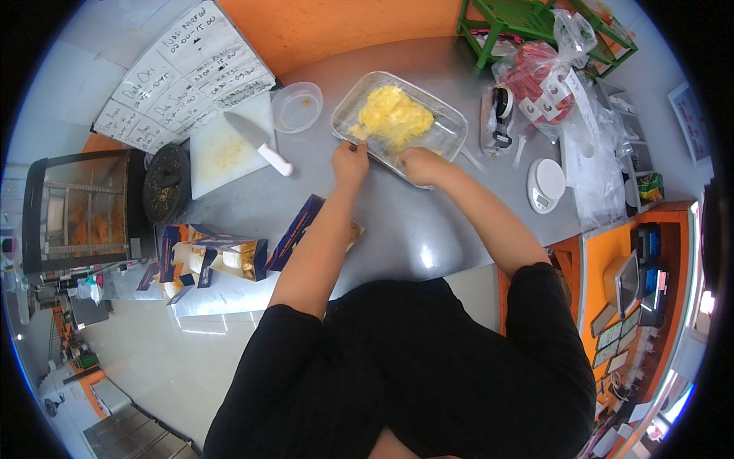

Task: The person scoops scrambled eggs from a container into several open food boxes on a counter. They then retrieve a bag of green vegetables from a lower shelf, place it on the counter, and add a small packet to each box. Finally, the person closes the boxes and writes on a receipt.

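A rectangular metal tray [449,122] lies at the far middle of the steel table, with a soft yellow mass [394,115] spread in it. My left hand [351,164] is closed at the tray's near left edge, gripping its rim; a small dark spot shows by the fingertips. Over the near rim, further right, my right hand [423,166] is closed with its fingers toward the yellow mass. Whatever it holds, if anything, is hidden by the hand. Left of the tray stands a round clear plastic tub [297,108] with a little residue inside.
A white-handled knife [264,148] lies across a white cutting board [214,157]. Beside it sits a dark stone mortar [166,187]. Open food boxes [222,256] stand near the front left edge. To the right are a white kitchen scale [546,183] and a bag of red packets [539,76].
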`<action>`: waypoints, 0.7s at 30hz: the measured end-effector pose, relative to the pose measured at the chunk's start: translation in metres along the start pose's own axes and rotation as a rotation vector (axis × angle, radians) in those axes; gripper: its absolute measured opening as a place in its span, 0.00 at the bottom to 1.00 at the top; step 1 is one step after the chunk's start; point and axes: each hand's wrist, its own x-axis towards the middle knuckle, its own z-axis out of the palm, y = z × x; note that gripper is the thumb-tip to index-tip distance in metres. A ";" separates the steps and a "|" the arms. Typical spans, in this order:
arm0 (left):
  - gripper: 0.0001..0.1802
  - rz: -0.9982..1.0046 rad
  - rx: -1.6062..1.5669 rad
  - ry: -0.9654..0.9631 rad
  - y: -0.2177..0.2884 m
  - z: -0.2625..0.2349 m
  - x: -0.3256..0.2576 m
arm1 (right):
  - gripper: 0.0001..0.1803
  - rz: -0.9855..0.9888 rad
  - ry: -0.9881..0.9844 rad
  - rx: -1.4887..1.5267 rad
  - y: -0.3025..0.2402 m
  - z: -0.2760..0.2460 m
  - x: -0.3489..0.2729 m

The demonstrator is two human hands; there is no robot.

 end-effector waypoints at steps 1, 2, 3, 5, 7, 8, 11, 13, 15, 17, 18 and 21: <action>0.19 0.014 -0.020 0.002 -0.001 0.000 0.000 | 0.16 0.009 -0.015 -0.076 -0.003 -0.004 -0.003; 0.19 0.028 -0.040 0.004 -0.003 0.000 -0.001 | 0.15 0.018 -0.030 -0.151 -0.004 -0.010 -0.008; 0.19 0.022 -0.011 -0.004 -0.002 -0.001 -0.001 | 0.14 0.029 -0.048 -0.227 -0.008 -0.019 -0.015; 0.19 0.008 0.043 -0.020 0.002 -0.002 -0.002 | 0.13 0.031 -0.116 -0.353 -0.016 -0.034 -0.028; 0.20 0.003 0.029 -0.012 0.004 0.000 -0.005 | 0.13 0.051 -0.138 -0.459 -0.016 -0.043 -0.035; 0.20 0.000 0.022 -0.008 0.005 0.001 -0.007 | 0.13 0.068 -0.129 -0.501 -0.012 -0.046 -0.039; 0.22 -0.075 -0.055 -0.047 0.014 0.003 -0.012 | 0.15 0.051 -0.133 -0.549 -0.001 -0.063 -0.052; 0.22 -0.060 -0.023 0.203 -0.012 0.019 -0.009 | 0.14 -0.017 -0.174 -0.530 0.004 -0.068 -0.053; 0.22 0.036 -0.073 0.363 -0.013 0.028 -0.012 | 0.13 -0.059 -0.232 -0.479 0.026 -0.069 -0.041; 0.20 0.206 -0.201 0.436 0.010 0.020 -0.033 | 0.17 -0.114 -0.222 -0.321 0.053 -0.070 -0.032; 0.19 0.271 -0.131 0.343 0.017 0.013 -0.046 | 0.21 -0.150 -0.218 -0.244 0.060 -0.071 -0.029; 0.15 0.373 -0.006 0.091 0.028 -0.009 -0.082 | 0.20 -0.039 -0.307 0.105 0.063 -0.072 -0.029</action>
